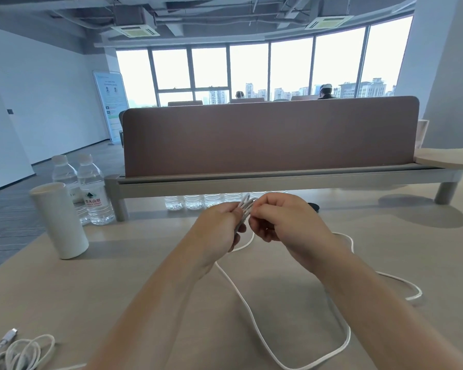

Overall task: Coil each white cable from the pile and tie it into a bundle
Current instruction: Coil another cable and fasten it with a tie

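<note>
Cable (243, 210): frame centre, folded, slack trailing lower right over tabletop (145, 276).
Fingers (263, 209): left hand (219, 228) grips the folds; right hand (281, 220) pinches them.
Handling: likely light, limp, springy; grip mid-bundle.

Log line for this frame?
left hand: grips cable coil | right hand: pinches it | cable tail: slack on table | spare cables: near-left corner

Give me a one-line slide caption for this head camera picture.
Left hand holds folded loops of a white cable while the right hand pinches them, slack trailing across the desk.
</note>
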{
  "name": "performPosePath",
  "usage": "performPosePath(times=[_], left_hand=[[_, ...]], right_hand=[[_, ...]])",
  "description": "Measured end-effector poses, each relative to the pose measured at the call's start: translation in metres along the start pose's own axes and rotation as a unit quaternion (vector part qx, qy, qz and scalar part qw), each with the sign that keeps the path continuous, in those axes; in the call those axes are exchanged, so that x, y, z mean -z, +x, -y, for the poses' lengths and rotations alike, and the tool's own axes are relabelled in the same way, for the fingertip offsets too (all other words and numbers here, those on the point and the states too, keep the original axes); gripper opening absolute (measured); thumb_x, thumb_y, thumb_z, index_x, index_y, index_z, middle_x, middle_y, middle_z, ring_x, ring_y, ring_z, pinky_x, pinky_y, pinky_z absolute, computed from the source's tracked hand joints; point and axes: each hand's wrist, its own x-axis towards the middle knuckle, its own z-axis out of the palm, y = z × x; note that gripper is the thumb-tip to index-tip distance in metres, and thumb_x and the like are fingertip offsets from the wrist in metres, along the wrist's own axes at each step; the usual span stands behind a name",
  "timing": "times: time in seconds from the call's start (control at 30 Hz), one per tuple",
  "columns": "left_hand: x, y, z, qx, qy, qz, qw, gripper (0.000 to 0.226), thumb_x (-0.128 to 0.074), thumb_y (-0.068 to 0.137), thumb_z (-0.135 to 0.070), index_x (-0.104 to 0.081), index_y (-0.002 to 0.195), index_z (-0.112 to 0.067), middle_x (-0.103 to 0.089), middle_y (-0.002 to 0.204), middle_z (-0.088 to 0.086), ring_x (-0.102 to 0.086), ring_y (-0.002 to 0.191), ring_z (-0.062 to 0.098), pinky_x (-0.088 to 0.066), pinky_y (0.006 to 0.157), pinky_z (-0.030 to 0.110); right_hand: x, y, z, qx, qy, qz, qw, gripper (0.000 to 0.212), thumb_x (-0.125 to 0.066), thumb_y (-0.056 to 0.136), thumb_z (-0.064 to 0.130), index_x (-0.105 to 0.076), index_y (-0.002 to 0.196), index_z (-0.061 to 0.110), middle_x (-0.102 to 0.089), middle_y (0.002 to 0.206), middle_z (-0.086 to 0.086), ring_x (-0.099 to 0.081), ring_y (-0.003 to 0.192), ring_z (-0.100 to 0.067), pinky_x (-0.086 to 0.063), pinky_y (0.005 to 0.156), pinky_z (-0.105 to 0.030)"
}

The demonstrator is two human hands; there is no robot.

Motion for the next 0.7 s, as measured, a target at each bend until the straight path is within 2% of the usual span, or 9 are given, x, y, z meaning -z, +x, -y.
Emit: performPosePath(times=[0.07, 0.13, 0.23, 0.4, 0.5, 0.57, 0.7], left_hand=[[0.000, 0.001, 0.002, -0.016, 0.042, -0.002, 0.999, 0.038, -0.040, 0.107, -0.037, -0.063, 0.082, -0.020, -0.054, 0.077, 0.003, -0.046, 0.064, 0.020, -0.038, 0.059, 0.030], [0.001, 0.002, 0.003, -0.054, 0.120, 0.007, 0.991, 0.046, -0.037, 0.104, -0.051, -0.064, 0.093, -0.016, -0.051, 0.077, 0.001, -0.045, 0.065, 0.019, -0.041, 0.064, 0.033], [0.003, 0.005, 0.006, -0.109, 0.159, -0.011, 0.981, 0.046, -0.037, 0.105, -0.048, -0.061, 0.098, -0.009, -0.049, 0.077, 0.001, -0.045, 0.067, 0.019, -0.041, 0.068, 0.037], [0.007, 0.006, 0.009, -0.158, 0.217, -0.042, 0.962, 0.035, -0.034, 0.108, -0.039, -0.058, 0.095, -0.018, -0.047, 0.070, -0.010, -0.045, 0.065, 0.010, -0.038, 0.064, 0.029], [0.007, 0.007, 0.008, -0.151, 0.186, -0.035, 0.970, 0.038, -0.034, 0.108, -0.042, -0.060, 0.102, -0.015, -0.047, 0.070, -0.011, -0.045, 0.063, 0.010, -0.038, 0.063, 0.029], [0.008, 0.008, 0.007, -0.141, 0.163, -0.011, 0.976, 0.043, -0.035, 0.106, -0.049, -0.061, 0.104, -0.016, -0.045, 0.062, -0.016, -0.041, 0.055, 0.004, -0.034, 0.058, 0.026], [0.010, 0.011, 0.010, -0.145, 0.184, -0.011, 0.972, 0.041, -0.036, 0.106, -0.050, -0.060, 0.101, -0.016, -0.041, 0.057, -0.016, -0.039, 0.051, 0.004, -0.033, 0.059, 0.025]], right_hand=[[0.000, -0.001, 0.001, 0.012, -0.011, 0.000, 1.000, 0.020, -0.052, 0.089, 0.001, -0.062, 0.072, 0.005, -0.062, 0.062, -0.006, -0.048, 0.056, -0.016, -0.038, 0.055, -0.028], [0.002, -0.001, 0.003, 0.015, -0.029, -0.003, 0.999, 0.019, -0.053, 0.090, 0.003, -0.063, 0.074, 0.003, -0.059, 0.060, -0.005, -0.045, 0.054, -0.015, -0.037, 0.055, -0.026], [0.003, -0.002, 0.003, 0.017, -0.057, 0.002, 0.998, 0.019, -0.056, 0.091, 0.007, -0.063, 0.073, 0.007, -0.058, 0.061, -0.003, -0.043, 0.056, -0.016, -0.036, 0.058, -0.029], [0.000, -0.003, 0.003, 0.014, -0.073, 0.008, 0.997, 0.016, -0.056, 0.089, 0.008, -0.062, 0.074, 0.008, -0.056, 0.059, 0.001, -0.042, 0.058, -0.016, -0.034, 0.062, -0.033], [0.001, -0.005, 0.006, 0.027, -0.055, 0.001, 0.998, 0.016, -0.055, 0.090, 0.007, -0.062, 0.077, 0.003, -0.056, 0.059, -0.001, -0.041, 0.059, -0.018, -0.033, 0.062, -0.033], [0.003, -0.005, 0.009, 0.039, -0.055, -0.005, 0.998, 0.017, -0.056, 0.092, 0.009, -0.063, 0.079, 0.000, -0.055, 0.059, -0.001, -0.041, 0.057, -0.017, -0.034, 0.061, -0.031], [0.000, -0.006, 0.008, 0.040, -0.077, 0.009, 0.996, 0.021, -0.057, 0.093, 0.010, -0.061, 0.074, 0.004, -0.055, 0.059, -0.001, -0.040, 0.059, -0.017, -0.033, 0.060, -0.031]])
